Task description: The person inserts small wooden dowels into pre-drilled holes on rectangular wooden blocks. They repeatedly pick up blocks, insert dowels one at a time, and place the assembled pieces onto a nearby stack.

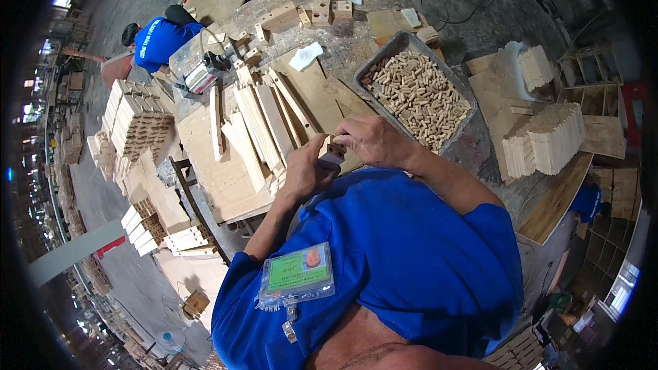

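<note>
So from my end, watching the head cam: my left grip is closed around a small wooden block, pinching it just over the near edge of the counter, right in front of the blue shirt. My right grip is up against the block's right side with fingers bunched together, but honestly can't tell if there's anything pinched in there. Just beyond that hand, on the right, sits a grey tray loaded with wooden dowels. Long pale strips lie in a loose pile to the left, and some drilled blocks stand at the far side near white sheets. Over on the far left, a co-worker in blue is bent low.
</note>
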A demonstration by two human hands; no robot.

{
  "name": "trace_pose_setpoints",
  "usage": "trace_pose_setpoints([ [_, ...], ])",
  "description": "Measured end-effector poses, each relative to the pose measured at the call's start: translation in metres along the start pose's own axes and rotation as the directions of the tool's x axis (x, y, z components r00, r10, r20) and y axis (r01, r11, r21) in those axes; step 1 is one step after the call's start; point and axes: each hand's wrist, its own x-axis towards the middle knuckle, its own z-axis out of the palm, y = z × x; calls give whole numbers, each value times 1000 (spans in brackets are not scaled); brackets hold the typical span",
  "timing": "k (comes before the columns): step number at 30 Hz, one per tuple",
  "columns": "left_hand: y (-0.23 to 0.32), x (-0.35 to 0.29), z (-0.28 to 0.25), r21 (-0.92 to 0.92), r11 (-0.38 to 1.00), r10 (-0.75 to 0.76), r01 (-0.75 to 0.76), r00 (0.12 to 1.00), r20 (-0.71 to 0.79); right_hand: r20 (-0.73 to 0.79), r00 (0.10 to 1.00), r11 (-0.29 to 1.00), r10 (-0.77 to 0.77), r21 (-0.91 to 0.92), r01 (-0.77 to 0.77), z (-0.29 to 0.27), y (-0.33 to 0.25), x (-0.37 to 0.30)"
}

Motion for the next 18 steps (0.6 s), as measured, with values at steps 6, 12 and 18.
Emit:
trace_pose_setpoints([
  [6, -18, -2, 3, -151, 989, -25, 13, 997, -76, 28, 940, 873, 341, 361, -328, -1, 9, 9],
  [12, -27, 1, -4, -310, 949, -91, 52, 989, -113, 297, 689, 136, 661, 856, -500, 12, 74, -38],
  [18, -34, -4, -2, -299, 950, -135, 86, 980, -147, 183, 718, 387, 672, 740, -550, 13, 48, -31],
])
